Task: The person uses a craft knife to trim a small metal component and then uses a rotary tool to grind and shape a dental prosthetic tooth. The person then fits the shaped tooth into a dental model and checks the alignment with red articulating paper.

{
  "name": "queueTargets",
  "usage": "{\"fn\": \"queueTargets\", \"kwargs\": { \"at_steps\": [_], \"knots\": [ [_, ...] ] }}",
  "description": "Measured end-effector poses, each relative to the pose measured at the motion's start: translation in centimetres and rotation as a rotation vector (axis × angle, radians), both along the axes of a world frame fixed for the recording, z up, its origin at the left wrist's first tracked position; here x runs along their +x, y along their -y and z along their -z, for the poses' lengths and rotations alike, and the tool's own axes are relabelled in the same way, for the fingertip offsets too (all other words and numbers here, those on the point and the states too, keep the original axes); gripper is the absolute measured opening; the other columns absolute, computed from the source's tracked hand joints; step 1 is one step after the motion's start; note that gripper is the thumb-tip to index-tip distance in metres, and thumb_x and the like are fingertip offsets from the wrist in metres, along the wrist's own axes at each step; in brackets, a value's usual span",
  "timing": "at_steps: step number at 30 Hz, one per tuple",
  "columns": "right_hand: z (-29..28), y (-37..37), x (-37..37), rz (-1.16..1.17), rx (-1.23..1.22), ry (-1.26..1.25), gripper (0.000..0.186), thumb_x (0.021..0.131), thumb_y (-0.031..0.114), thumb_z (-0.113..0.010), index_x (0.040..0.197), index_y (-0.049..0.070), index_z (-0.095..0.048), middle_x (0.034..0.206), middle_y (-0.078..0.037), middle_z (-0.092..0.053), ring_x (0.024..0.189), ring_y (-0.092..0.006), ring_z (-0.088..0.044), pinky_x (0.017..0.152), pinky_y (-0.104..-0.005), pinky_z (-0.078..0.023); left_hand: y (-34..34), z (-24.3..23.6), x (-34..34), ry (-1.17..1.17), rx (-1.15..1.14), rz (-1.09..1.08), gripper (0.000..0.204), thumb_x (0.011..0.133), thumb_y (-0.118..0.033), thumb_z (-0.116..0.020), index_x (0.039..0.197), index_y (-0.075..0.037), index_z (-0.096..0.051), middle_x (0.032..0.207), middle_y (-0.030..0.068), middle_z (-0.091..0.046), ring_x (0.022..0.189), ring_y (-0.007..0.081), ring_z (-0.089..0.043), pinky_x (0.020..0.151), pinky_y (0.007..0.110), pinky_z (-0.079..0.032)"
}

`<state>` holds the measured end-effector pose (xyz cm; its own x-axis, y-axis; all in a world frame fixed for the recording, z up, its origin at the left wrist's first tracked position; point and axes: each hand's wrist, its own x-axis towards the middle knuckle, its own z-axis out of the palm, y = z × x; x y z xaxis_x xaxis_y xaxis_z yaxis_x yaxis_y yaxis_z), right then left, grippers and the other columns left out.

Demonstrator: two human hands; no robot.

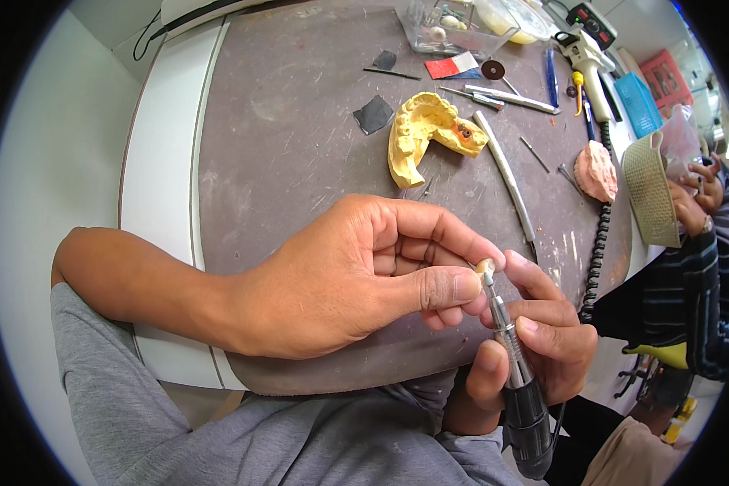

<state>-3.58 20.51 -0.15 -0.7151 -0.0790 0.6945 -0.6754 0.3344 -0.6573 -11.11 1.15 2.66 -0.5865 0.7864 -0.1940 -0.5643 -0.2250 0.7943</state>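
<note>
My left hand (332, 283) pinches a small tooth-like crown (486, 267) between thumb and index finger, its other fingers curled behind. My right hand (559, 344) grips a black and silver rotary handpiece (525, 413), whose grey tip meets the crown near the left thumb. Above my hands lies a yellow dental cast (413, 142) with a dark hole and reddish patch on its right arm. A long pale rod-like tool (505, 178) lies right of the cast, and a pink cast (597, 172) sits farther right by a coiled black cord.
Along the back are a plastic box (421, 32), red-and-white strip (450, 66), cutting disc (492, 70), thin tools, dark squares (373, 115) and a white handpiece (591, 73). At right, another person's hands (697, 206) are by a woven basket (648, 186). The bench's white left edge (158, 154) borders a wall.
</note>
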Motion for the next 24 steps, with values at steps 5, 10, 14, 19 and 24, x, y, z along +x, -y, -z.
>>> {"fn": "queueTargets", "kwargs": {
  "at_steps": [5,10,14,19,24],
  "knots": [
    [-0.10,-0.09,0.13,-0.007,0.003,0.014,0.042,0.074,0.006,-0.078,0.105,0.004,-0.052,0.079,-0.012,-0.065,0.092,-0.0378,-0.068,0.088,-0.0476,-0.055,0.03,-0.06,0.10,0.002,-0.005,-0.007,0.028,0.094,-0.007,-0.060,0.119,0.006,-0.057,0.099,0.0114,-0.066,0.086,0.0108,-0.063,0.075,0.022,-0.053],
    [0.03,-0.10,0.11,-0.011,-0.015,0.003,0.042,0.074,0.007,-0.078,0.105,0.004,-0.051,0.078,-0.013,-0.065,0.093,-0.0380,-0.068,0.088,-0.0480,-0.055,0.10,-0.27,0.04,-0.013,-0.029,-0.001,0.028,0.094,-0.008,-0.060,0.118,0.006,-0.057,0.095,0.0110,-0.067,0.082,0.0096,-0.063,0.074,0.022,-0.053],
    [0.23,-0.06,0.12,-0.006,-0.039,-0.004,0.040,0.074,0.007,-0.078,0.104,0.003,-0.051,0.077,-0.014,-0.065,0.091,-0.0373,-0.069,0.088,-0.0482,-0.055,0.09,-0.40,0.01,-0.020,-0.041,-0.002,0.028,0.094,-0.008,-0.060,0.118,0.006,-0.057,0.094,0.0110,-0.068,0.081,0.0095,-0.063,0.074,0.022,-0.053],
    [0.06,-0.08,0.12,-0.006,-0.025,-0.018,0.039,0.076,0.008,-0.077,0.104,0.002,-0.051,0.079,-0.013,-0.064,0.091,-0.0363,-0.068,0.089,-0.0479,-0.055,-0.08,-0.19,0.00,-0.025,-0.023,0.000,0.029,0.094,-0.008,-0.060,0.120,0.005,-0.056,0.098,0.0119,-0.067,0.084,0.0111,-0.064,0.076,0.022,-0.054],
    [0.23,0.66,0.52,0.074,-0.070,-0.048,0.042,0.079,0.012,-0.077,0.107,0.003,-0.048,0.084,-0.013,-0.062,0.091,-0.0350,-0.068,0.085,-0.0460,-0.057,0.13,-0.28,0.11,0.007,0.036,-0.011,0.027,0.093,-0.004,-0.060,0.118,0.004,-0.054,0.101,0.0132,-0.066,0.091,0.0150,-0.066,0.082,0.027,-0.056]
  ]
}}
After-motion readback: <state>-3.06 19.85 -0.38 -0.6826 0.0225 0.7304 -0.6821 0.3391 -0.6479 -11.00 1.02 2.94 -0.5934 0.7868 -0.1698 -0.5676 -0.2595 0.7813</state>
